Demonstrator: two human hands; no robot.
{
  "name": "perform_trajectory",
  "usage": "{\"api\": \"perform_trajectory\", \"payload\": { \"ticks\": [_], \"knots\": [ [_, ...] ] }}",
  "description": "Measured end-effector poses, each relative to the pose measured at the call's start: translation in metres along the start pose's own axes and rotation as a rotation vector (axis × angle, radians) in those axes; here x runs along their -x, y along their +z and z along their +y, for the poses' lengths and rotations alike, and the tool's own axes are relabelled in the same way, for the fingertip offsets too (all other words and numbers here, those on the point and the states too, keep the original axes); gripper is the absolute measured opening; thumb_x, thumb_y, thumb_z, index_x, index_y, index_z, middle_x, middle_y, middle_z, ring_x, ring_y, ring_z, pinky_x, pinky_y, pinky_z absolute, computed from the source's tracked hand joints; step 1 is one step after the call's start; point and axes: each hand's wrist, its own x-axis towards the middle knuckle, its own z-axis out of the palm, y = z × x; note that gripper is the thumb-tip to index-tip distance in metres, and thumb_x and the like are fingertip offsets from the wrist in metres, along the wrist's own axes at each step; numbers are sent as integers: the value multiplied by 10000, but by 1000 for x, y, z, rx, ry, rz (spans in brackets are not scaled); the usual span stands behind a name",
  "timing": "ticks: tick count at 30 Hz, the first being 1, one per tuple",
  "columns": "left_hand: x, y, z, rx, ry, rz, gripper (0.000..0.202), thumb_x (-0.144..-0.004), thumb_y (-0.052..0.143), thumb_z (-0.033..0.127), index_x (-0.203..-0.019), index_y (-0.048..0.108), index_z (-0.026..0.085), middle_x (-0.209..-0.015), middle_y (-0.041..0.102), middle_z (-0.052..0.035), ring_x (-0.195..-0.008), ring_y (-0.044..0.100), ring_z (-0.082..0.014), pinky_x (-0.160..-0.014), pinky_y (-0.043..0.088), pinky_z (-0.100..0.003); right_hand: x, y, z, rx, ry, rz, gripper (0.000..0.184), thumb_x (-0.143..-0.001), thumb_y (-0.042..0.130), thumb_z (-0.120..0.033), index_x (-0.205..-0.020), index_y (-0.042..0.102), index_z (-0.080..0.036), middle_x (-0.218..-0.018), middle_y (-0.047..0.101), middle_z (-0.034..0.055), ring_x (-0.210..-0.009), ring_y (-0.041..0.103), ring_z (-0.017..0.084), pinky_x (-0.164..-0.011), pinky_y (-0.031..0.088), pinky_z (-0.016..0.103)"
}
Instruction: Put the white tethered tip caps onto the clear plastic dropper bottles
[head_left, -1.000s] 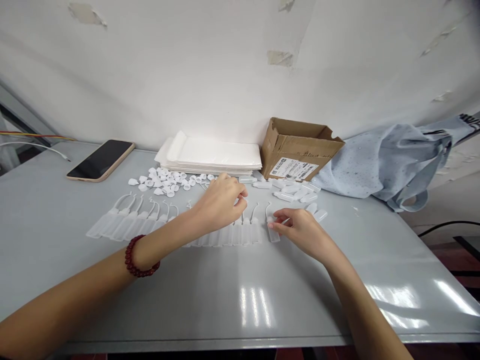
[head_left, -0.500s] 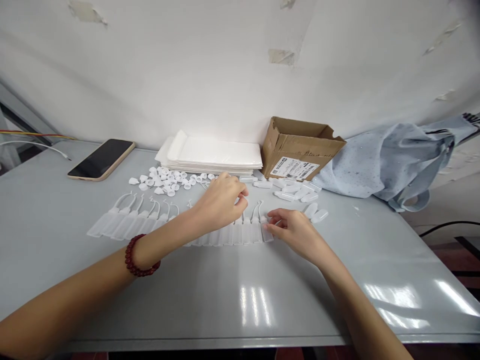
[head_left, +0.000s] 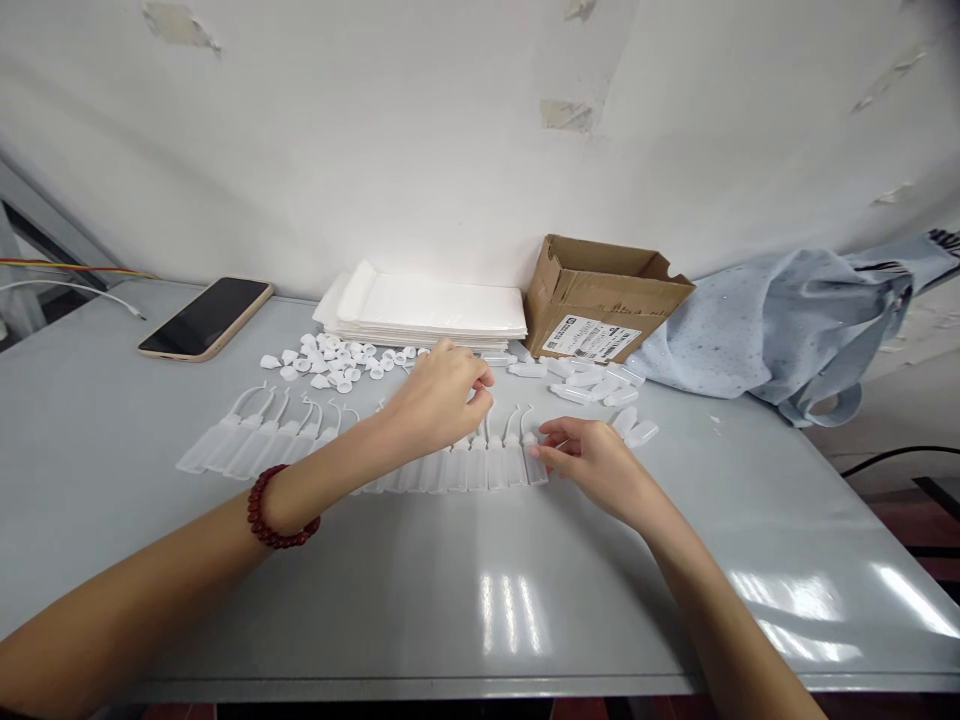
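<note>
A long row of small translucent plastic bottles (head_left: 247,442) with thin tethered caps lies side by side across the grey table (head_left: 450,610). My left hand (head_left: 435,400), with a red bead bracelet (head_left: 274,512) on its wrist, hovers over the row's right part, its fingers curled and pinched on something I cannot make out. My right hand (head_left: 592,460) rests at the row's right end, fingertips touching the last bottle (head_left: 534,462). Loose bottles (head_left: 600,385) lie beyond it.
A heap of small white caps (head_left: 330,362) lies behind the row. A stack of white bags (head_left: 427,310), an open cardboard box (head_left: 600,300), a phone (head_left: 206,318) and a light blue cloth bag (head_left: 795,330) stand along the wall. Cables run at far left.
My right hand has pushed the last bottle leftward against the end of the row. My left hand has hardly moved.
</note>
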Motion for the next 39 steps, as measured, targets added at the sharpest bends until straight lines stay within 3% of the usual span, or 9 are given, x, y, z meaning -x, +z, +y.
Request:
{"api": "perform_trajectory", "payload": {
  "ticks": [9, 23, 39],
  "knots": [
    [-1, -6, 1, 1, -43, -15, 226, -768, 457, 149, -828, 673, 174, -868, 695, -56, -1010, 543, -290, -834, 473, -430, 1, -5, 2, 10, -22, -11, 252, -793, 593, -320, -940, 678, -134, -774, 678, 65, -655, 638, 189, -606, 485, 310],
    [-2, -4, 0, -6, -50, -11, 218, -763, 457, 146, -804, 669, 174, -846, 692, -60, -998, 547, -290, -814, 472, -417, 1, -1, 1, 15, 4, -10, 290, -782, 613, -297, -1005, 659, -118, -849, 685, 81, -665, 635, 183, -608, 488, 309],
    [-2, -5, 0, 0, -44, -3, 225, -768, 471, 143, -834, 686, 156, -864, 699, -65, -976, 550, -282, -825, 466, -404, 0, 1, 1, -36, -5, -27, 297, -790, 601, -319, -993, 648, -108, -800, 675, 77, -675, 639, 196, -629, 497, 323]
  ]
}}
